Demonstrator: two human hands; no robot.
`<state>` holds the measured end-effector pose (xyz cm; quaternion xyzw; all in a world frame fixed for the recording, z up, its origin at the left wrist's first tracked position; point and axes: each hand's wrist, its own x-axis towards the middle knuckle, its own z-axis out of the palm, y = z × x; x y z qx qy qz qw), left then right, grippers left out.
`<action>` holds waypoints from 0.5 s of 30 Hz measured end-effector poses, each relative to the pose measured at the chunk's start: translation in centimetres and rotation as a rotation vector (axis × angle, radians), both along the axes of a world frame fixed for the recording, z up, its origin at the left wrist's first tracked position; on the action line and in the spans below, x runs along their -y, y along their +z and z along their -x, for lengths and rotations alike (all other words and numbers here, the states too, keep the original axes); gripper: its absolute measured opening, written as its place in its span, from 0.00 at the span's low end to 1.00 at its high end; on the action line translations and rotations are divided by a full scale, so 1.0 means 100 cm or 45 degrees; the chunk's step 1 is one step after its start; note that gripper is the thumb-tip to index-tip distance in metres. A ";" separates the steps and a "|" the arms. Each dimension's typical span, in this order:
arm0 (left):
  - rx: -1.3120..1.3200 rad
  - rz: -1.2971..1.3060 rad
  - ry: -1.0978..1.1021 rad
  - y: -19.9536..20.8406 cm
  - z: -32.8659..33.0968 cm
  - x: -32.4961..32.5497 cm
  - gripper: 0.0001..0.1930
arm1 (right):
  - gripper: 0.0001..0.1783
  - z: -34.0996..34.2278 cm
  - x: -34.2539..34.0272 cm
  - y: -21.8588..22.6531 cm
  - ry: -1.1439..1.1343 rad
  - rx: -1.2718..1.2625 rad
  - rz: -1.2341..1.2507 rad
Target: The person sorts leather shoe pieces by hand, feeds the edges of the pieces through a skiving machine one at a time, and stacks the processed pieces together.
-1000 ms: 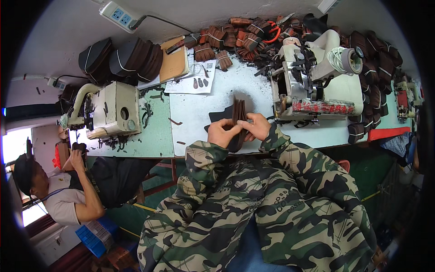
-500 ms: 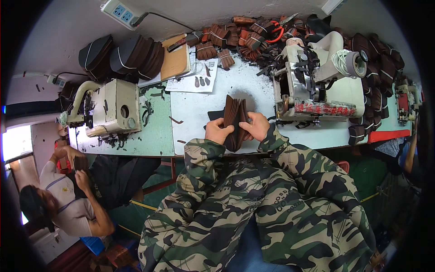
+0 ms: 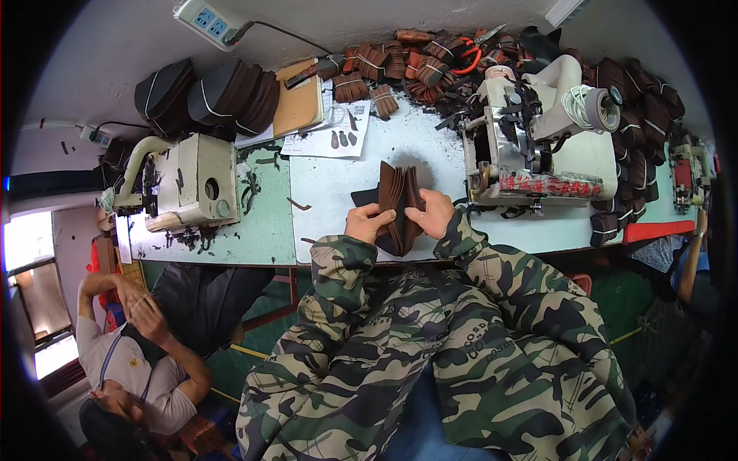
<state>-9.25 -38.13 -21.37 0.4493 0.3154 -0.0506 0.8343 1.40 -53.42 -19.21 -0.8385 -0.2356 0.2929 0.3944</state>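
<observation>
A stack of brown leather pieces (image 3: 398, 201) stands on edge at the near side of the pale worktable (image 3: 338, 180), fanned slightly at the top. My left hand (image 3: 367, 223) grips the stack from its left side and my right hand (image 3: 432, 212) grips it from the right. A dark flat piece (image 3: 364, 197) lies on the table under and behind the stack. Both forearms wear camouflage sleeves.
A white sewing machine (image 3: 530, 146) stands right of my hands, a cream one (image 3: 188, 184) on the green table to the left. Bundled brown leather pieces (image 3: 400, 65) and dark stacks (image 3: 207, 96) line the back. Another person (image 3: 138, 361) sits lower left.
The stack stays between both hands, now stood more upright and slightly fanned. The person at lower left has leaned back and brought both hands together.
</observation>
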 end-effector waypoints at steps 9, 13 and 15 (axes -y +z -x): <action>0.133 -0.089 -0.069 0.011 -0.011 -0.007 0.07 | 0.18 -0.016 0.005 0.027 -0.041 -0.315 -0.184; 0.028 -0.036 0.043 0.019 -0.014 0.006 0.05 | 0.20 -0.020 0.006 0.018 -0.066 -0.260 -0.003; -0.028 -0.435 -0.039 0.000 0.002 -0.025 0.10 | 0.18 -0.029 0.016 0.007 -0.042 -0.088 -0.075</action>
